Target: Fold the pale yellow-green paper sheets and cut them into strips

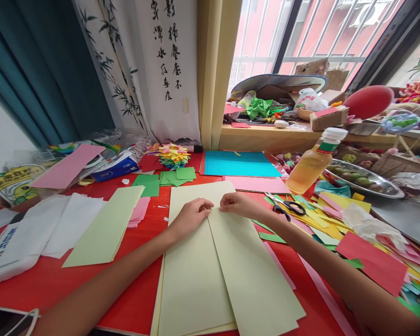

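Note:
Pale green paper sheets (196, 275) lie layered in front of me on the table. A narrower pale green strip of paper (255, 270) lies slantwise over their right side, its top end near my hands. My left hand (192, 215) rests on the sheets with its fingers curled, fingertips pinched at the strip's upper corner. Just to its right, my right hand (235, 204) pinches the top edge of the same strip. The two hands' fingertips are nearly touching. A folded pale green piece (107, 228) lies apart, to the left.
Black-handled scissors (289, 205) lie right of the sheets, beside scattered paper scraps (318, 219). A bottle of amber liquid (311, 163) stands behind them. Green squares (178, 176), a folded-paper model (174, 155) and a blue sheet (240, 163) are at the back. White tissues (72, 224) lie left.

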`<action>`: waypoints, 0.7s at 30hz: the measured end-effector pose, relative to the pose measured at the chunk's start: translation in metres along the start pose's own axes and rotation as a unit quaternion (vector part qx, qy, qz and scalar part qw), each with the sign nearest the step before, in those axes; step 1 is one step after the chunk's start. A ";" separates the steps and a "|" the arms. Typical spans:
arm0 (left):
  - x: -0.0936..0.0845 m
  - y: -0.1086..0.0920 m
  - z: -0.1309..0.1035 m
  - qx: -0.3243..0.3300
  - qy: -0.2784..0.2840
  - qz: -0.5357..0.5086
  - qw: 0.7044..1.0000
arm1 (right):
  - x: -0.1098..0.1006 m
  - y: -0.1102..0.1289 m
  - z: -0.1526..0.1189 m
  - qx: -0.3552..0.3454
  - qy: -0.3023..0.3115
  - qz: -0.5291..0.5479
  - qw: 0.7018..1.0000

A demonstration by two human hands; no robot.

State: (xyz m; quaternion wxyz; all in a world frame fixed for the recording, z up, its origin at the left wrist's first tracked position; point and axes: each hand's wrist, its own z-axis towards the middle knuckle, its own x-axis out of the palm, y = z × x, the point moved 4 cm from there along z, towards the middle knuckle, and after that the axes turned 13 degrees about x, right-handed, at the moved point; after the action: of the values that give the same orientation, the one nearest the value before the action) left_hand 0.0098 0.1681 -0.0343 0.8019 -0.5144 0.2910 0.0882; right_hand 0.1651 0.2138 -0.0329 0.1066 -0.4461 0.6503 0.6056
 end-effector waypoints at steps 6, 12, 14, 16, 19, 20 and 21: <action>0.001 -0.002 -0.001 0.021 -0.012 0.011 1.000 | 0.004 -0.001 0.002 0.003 -0.031 0.012 0.999; -0.018 0.004 0.006 0.002 -0.100 -0.040 0.994 | -0.015 0.001 -0.002 0.011 -0.138 0.171 0.975; -0.028 0.006 0.008 0.006 -0.148 -0.047 0.988 | -0.012 0.005 -0.006 0.019 -0.076 0.239 0.968; -0.036 0.008 0.010 0.016 -0.192 -0.046 0.980 | -0.005 0.010 -0.010 0.025 -0.008 0.286 0.958; -0.042 0.011 0.010 0.022 -0.228 -0.059 0.972 | 0.009 0.012 -0.013 0.039 0.038 0.357 0.933; -0.042 0.012 0.010 0.022 -0.231 -0.064 0.971 | 0.013 0.012 -0.014 0.042 0.037 0.379 0.924; -0.042 0.012 0.010 0.021 -0.230 -0.068 0.971 | 0.017 0.011 -0.013 0.042 0.033 0.400 0.915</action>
State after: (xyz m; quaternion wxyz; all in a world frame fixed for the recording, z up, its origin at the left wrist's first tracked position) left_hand -0.0259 0.1891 -0.0173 0.8622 -0.4815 0.0652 0.1431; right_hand 0.1531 0.1931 -0.0338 -0.1474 -0.1633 0.8026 0.5544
